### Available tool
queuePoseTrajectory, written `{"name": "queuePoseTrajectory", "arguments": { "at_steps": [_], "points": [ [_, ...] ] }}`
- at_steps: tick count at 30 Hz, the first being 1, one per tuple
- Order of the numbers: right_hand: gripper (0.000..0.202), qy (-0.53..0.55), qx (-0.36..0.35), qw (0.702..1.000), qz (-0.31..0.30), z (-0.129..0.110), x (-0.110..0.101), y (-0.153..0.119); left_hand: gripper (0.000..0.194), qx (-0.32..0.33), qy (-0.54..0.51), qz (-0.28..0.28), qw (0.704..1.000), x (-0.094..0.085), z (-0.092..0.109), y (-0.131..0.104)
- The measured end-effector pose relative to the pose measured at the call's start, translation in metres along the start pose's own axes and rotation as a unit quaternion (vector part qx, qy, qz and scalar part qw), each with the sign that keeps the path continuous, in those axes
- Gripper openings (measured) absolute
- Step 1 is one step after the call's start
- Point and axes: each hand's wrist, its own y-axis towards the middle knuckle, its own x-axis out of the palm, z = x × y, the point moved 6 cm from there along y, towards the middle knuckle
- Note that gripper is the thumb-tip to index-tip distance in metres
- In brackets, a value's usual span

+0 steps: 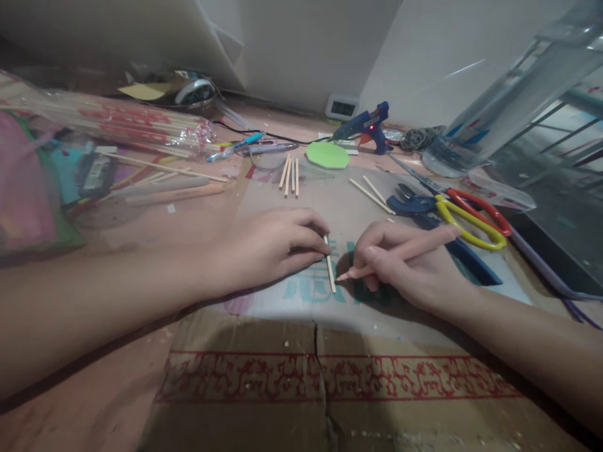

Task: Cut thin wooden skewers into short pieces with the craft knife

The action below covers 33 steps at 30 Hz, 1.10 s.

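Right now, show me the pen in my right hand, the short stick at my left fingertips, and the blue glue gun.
Pen (pixel 428 242): head view, on its barrel.
Short stick (pixel 330 270): head view, on its uncovered length.
Glue gun (pixel 366 125): head view, on its blue body.

Pink surface (pixel 108 395) spread with cardboard (pixel 245 427)
A pale sheet (pixel 271 201) covers the cardboard's far part, with sticks (pixel 297 179) on it; a bagged bundle (pixel 122 122) lies left, glue gun (pixel 374 132) and clock (pixel 342 107) behind

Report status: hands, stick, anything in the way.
Left hand touching stick. Right hand holding pen, tip by stick's near end. Scissors beyond right hand, away from stick.
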Motion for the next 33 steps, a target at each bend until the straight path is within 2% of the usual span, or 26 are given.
{"name": "queuePoseTrajectory", "arguments": {
  "at_steps": [6, 9, 12, 17, 22, 26, 33],
  "points": [
    [0.027, -0.063, -0.072, 0.995, -0.029, -0.0061, 0.0037, -0.0014, 0.019, 0.001, -0.004, 0.0, 1.0, 0.0001, -0.0004, -0.0011],
    [0.031, -0.084, -0.084, 0.992, -0.031, -0.0054, 0.0051, -0.0025, 0.018, 0.004, 0.004, 0.004, 1.0, 0.0001, -0.0005, -0.0014],
    [0.03, -0.091, -0.055, 0.994, -0.029, -0.0028, 0.0055, -0.0016, 0.017, 0.005, 0.008, 0.005, 1.0, 0.0, -0.0001, -0.001],
    [0.028, -0.089, 0.002, 0.996, 0.011, 0.0001, 0.0007, 0.0014, 0.017, 0.008, 0.011, 0.005, 1.0, 0.0, 0.0012, -0.0001],
    [0.032, -0.089, -0.064, 0.993, -0.037, -0.0054, 0.0054, -0.0002, 0.016, 0.018, 0.011, 0.013, 1.0, -0.0002, 0.0026, -0.0001],
    [0.033, -0.089, -0.07, 0.993, -0.039, -0.0048, 0.006, -0.0012, 0.016, 0.017, 0.01, 0.012, 1.0, 0.0004, 0.0017, -0.0003],
    [0.025, -0.091, 0.022, 0.995, 0.022, 0.0023, 0.0003, 0.0029, 0.017, 0.005, 0.014, 0.002, 1.0, 0.0012, 0.0003, 0.0002]
  ]
}}
